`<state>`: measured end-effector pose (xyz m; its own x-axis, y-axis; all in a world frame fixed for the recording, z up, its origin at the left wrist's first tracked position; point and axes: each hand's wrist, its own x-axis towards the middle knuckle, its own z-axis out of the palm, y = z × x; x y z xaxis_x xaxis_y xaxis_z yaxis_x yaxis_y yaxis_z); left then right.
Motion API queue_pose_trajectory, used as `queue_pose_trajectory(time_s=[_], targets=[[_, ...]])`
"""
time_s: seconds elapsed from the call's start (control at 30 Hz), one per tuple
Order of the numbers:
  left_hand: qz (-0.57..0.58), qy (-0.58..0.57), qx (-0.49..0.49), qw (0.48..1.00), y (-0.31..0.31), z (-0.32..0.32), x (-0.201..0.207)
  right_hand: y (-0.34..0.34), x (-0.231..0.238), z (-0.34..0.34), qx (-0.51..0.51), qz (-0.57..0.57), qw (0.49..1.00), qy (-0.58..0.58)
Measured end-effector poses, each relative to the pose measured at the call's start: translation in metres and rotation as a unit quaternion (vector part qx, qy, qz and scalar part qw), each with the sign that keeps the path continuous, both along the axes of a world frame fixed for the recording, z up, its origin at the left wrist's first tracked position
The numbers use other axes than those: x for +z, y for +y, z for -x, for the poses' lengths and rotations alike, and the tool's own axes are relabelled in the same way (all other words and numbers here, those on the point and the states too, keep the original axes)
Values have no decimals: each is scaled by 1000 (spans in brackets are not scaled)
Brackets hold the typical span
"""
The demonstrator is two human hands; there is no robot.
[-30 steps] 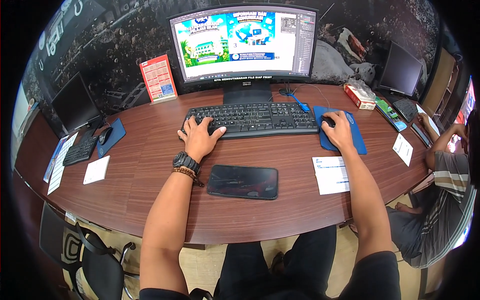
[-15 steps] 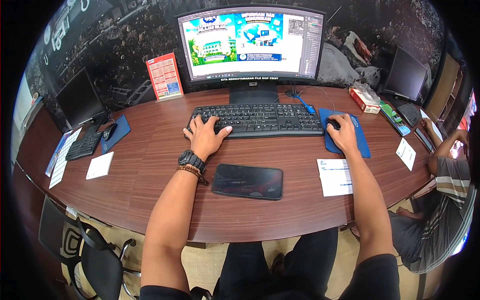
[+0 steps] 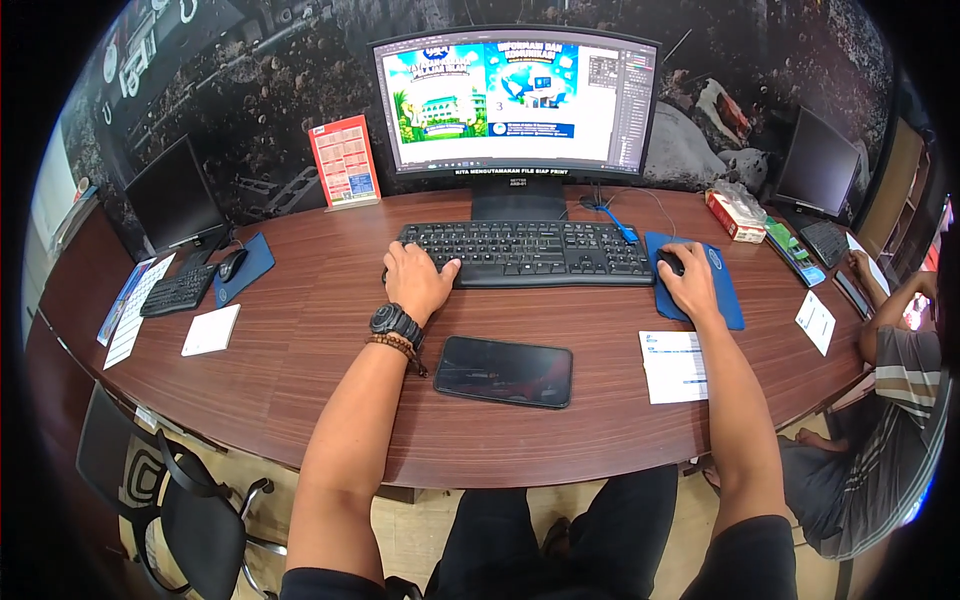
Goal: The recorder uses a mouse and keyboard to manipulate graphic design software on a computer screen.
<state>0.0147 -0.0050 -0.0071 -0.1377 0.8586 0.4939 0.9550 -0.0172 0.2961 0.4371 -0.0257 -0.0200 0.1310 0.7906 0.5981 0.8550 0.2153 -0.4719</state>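
My left hand (image 3: 418,280) rests on the left end of a black keyboard (image 3: 520,250). Its fingers bend over the keys with the thumb held apart, and nothing is in its grasp. A black watch (image 3: 397,322) and a beaded bracelet (image 3: 393,345) circle that wrist. On a blue mouse pad (image 3: 722,298), my right hand (image 3: 690,280) is wrapped over a black mouse (image 3: 671,262), which it partly hides. Behind the keyboard a curved monitor (image 3: 612,152) shows two colourful poster designs in an editing window. A dark phone (image 3: 503,371) lies flat between my forearms.
Right of the phone lies a printed sheet (image 3: 672,365), partly under my right forearm. A red-and-white box (image 3: 735,215) and a second monitor (image 3: 818,163) stand farther right, near a seated person (image 3: 885,420). At left are another monitor (image 3: 175,195), a red desk calendar (image 3: 346,163) and a chair (image 3: 205,525).
The spread fingers of my left hand have drawn closer together over the keys. My right hand stays on the mouse. The whole view has shifted slightly.
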Motion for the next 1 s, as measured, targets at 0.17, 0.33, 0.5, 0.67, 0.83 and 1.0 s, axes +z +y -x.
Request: queue_pose_trajectory(time_s=[0.17, 0.33, 0.5, 0.67, 0.83, 1.0], targets=[[28, 3, 5, 1000, 0, -2, 2, -2, 3, 1, -6, 12, 1000, 1], [27, 6, 7, 1000, 0, 0, 2, -2, 8, 7, -34, 18, 999, -14], [25, 4, 7, 1000, -1, 0, 3, 2, 2, 3, -23, 8, 1000, 1], [19, 3, 5, 1000, 1, 1, -2, 4, -4, 0, -7, -3, 1000, 3], [19, 6, 6, 1000, 1, 0, -1, 4, -4, -1, -9, -2, 1000, 3], [2, -9, -19, 1000, 3, 5, -8, 5, -1, 2, 10, 2, 1000, 7]])
